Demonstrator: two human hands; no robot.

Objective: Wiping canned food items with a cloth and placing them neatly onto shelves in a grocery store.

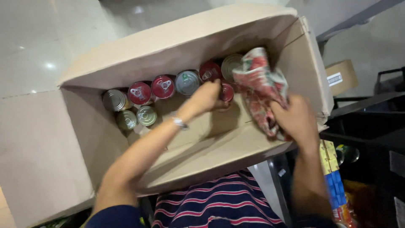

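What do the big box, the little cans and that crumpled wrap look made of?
Box: plain brown cardboard, matte, with folded flaps. Cans: shiny metal, ring-pull lids, some red. Wrap in the right hand: probably thin printed plastic, glossy and crinkled.

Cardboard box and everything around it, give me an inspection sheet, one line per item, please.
Surface: open cardboard box, flaps spread, over a pale tiled floor.
Job's things: small cans in a row along the far wall, red or silver lids; a few more cans in front.
Clutter: crumpled red-and-white printed wrapper.
Grippers: left hand reaches in, on a red-lidded can; right hand grips the wrapper at the box's right end.
Cables: nothing seen.
Surroundings: smaller carton beyond; dark rack at right with coloured packages.
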